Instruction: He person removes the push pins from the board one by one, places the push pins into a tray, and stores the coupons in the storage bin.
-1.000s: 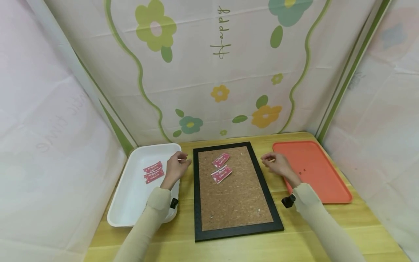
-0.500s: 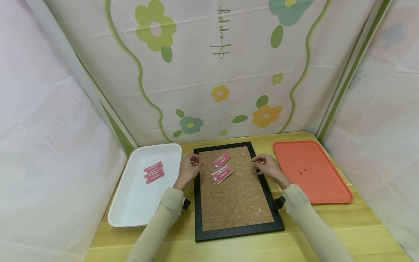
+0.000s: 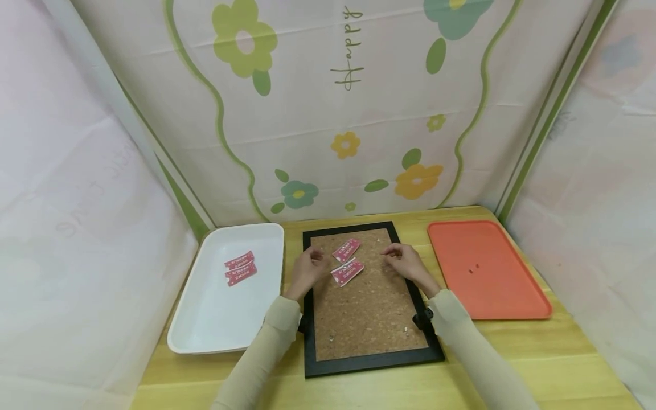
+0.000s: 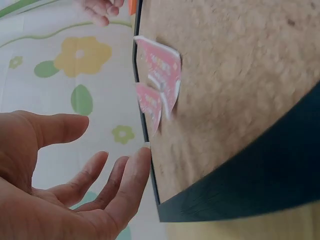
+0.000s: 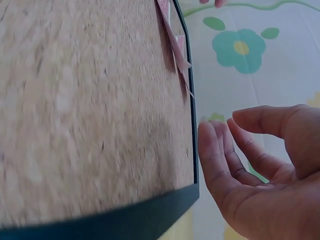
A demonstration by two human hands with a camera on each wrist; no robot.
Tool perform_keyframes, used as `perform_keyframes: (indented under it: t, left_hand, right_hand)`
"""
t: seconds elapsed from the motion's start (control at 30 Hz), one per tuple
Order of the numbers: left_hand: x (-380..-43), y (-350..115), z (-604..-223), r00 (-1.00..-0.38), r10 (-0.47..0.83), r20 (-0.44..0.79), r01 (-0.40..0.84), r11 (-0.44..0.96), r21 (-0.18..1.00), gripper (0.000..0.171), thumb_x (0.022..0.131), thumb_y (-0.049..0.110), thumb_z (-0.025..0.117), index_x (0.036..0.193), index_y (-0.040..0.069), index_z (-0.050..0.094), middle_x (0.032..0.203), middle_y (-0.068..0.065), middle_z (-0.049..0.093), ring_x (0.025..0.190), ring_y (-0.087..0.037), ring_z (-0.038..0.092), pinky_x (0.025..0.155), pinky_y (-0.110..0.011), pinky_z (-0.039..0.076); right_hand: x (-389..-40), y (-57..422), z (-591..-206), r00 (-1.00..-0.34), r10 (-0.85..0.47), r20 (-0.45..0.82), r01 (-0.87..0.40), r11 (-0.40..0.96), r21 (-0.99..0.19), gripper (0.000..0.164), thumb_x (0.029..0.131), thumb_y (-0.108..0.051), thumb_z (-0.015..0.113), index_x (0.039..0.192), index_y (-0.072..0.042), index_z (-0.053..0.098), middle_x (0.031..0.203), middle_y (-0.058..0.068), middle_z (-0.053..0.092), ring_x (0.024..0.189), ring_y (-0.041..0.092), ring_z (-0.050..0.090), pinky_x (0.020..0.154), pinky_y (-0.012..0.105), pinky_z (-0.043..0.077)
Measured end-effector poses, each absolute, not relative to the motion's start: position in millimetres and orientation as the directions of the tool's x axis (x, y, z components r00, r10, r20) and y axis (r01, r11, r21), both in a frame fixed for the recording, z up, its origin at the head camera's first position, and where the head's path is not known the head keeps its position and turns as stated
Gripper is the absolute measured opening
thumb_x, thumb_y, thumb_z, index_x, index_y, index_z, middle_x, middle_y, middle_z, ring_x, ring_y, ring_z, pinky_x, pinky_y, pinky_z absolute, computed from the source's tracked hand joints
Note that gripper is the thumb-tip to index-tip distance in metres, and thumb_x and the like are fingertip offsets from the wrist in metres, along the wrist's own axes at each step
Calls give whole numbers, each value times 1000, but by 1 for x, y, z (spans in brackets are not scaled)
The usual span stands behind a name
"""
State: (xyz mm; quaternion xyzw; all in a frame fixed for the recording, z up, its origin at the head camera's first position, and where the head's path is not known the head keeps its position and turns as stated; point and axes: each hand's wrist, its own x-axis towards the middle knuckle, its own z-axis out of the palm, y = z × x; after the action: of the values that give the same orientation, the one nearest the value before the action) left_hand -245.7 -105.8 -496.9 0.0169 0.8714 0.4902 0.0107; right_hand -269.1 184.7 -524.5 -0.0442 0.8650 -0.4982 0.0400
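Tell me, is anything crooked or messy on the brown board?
Yes. The two pink tickets on the cork board lie tilted, not straight with its black frame, and the left wrist view shows their edges lifting off the cork. Small pale specks also lie near the board's lower edge. Both hands hover empty beside the tickets.

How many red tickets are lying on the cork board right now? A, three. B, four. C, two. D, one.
C: two red tickets lie on the cork board, between the left hand and the right hand; the other two lie in the white tray.
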Motion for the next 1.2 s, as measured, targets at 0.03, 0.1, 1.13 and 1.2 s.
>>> perform_keyframes:
  t: [0.03, 0.1, 1.13, 1.2]
  left_hand:
    - [-246, -105, -499, -999, 38, -7, 13, 516, 857, 32, 99, 17, 67, 126, -1, 65, 121, -20, 70, 110, -34, 68, 94, -50, 58]
    - [-246, -103, -502, -999, 33, -18, 1, 512, 859, 30, 98, 16, 68, 123, 0, 67, 119, -20, 71, 109, -34, 68, 93, -49, 58]
    - [-249, -85, -531, -992, 37, -123, -87, 508, 857, 35, 87, -7, 69, 122, -4, 66, 120, -21, 69, 105, -29, 70, 89, -39, 61]
    - [-250, -85, -532, -991, 38, -126, -90, 508, 856, 36, 87, -7, 68, 123, -3, 66, 120, -20, 69, 105, -28, 70, 89, -39, 60]
  right_hand:
    - [-269, 182, -525, -992, -121, -29, -34, 490, -871, 23, 102, -3, 59, 121, 6, 69, 110, 26, 72, 92, 36, 72, 73, 40, 63]
    - [-268, 177, -527, -991, -132, -39, -28, 469, -883, 24, 102, -3, 58, 121, 8, 68, 111, 27, 72, 93, 38, 72, 75, 42, 64]
    - [-286, 121, -541, -968, -240, -66, -44, 427, -903, 20, 101, -6, 64, 118, 4, 69, 112, 23, 70, 95, 27, 69, 77, 35, 62]
    - [-286, 120, -542, -967, -244, -72, -38, 418, -908, 21, 101, -5, 64, 118, 5, 69, 111, 24, 70, 94, 28, 70, 77, 34, 63]
